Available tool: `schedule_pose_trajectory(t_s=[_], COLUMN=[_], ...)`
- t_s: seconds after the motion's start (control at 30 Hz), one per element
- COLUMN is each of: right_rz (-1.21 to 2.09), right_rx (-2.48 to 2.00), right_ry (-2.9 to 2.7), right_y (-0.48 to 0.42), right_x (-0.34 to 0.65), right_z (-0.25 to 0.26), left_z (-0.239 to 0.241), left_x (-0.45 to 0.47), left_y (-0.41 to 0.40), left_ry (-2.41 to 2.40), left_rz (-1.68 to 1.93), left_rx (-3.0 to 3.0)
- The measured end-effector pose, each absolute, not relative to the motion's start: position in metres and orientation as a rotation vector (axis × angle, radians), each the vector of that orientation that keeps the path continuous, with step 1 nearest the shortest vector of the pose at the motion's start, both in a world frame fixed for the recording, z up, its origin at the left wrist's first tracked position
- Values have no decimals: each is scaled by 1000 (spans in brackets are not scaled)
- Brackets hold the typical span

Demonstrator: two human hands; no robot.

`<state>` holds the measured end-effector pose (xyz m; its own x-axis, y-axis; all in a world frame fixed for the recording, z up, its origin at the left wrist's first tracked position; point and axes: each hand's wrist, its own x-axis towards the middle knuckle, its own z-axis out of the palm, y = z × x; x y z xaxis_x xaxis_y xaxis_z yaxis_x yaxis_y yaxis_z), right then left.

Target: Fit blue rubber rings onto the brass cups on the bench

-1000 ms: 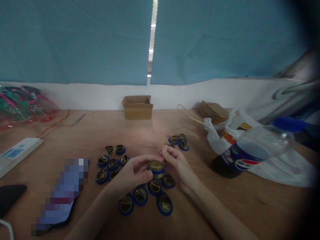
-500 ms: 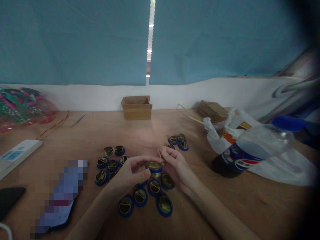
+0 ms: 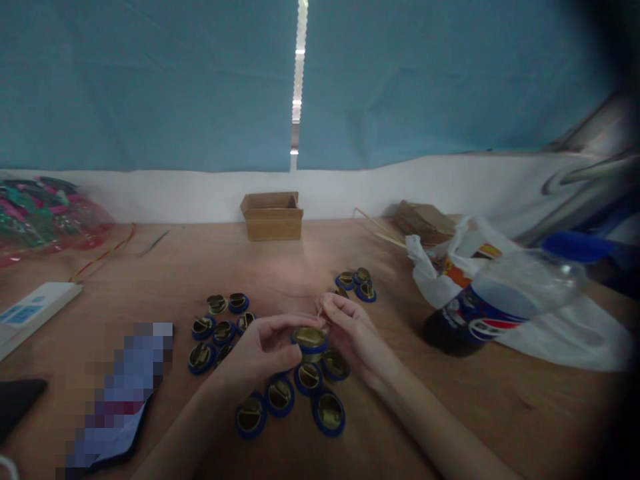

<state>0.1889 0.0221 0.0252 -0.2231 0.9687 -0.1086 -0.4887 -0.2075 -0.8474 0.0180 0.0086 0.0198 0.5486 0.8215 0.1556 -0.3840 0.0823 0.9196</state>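
Observation:
My left hand (image 3: 263,350) is closed around a round blue-rimmed badge (image 3: 311,339) with a gold metal back, held just above the wooden table (image 3: 500,407). My right hand (image 3: 350,330) is pinched at the badge's right edge; what it pinches is too small to make out. Several more badges lie back side up right below my hands (image 3: 293,400). Another group of badges (image 3: 217,327) lies to the left, and a small cluster of badges (image 3: 356,283) sits behind my right hand.
A small cardboard box (image 3: 272,215) stands at the table's back. A plastic soda bottle (image 3: 505,300) lies on a white bag (image 3: 560,333) at right. At left are a white power strip (image 3: 30,310), a pixelated phone (image 3: 117,393) and a clear bag of coloured pieces (image 3: 45,213).
Both hands stayed in place, turning the badge slightly between them. The view drifted a little to the right.

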Motion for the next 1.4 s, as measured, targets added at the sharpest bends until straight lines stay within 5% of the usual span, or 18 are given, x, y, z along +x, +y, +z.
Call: schedule_pose_trajectory(t_s=[0.8, 1.23, 1.4], right_rz=[978, 950, 1276], right_rx=[-1182, -1223, -1150], right_ry=[-1318, -1407, -1223], right_y=[18, 24, 25], right_x=[184, 192, 195], right_z=[26, 22, 30], left_z=[13, 20, 15], left_x=[16, 21, 24], left_y=[13, 11, 10], left_ry=[625, 707, 837], left_rz=[1046, 1119, 1162], left_rx=[1110, 1273, 1297])
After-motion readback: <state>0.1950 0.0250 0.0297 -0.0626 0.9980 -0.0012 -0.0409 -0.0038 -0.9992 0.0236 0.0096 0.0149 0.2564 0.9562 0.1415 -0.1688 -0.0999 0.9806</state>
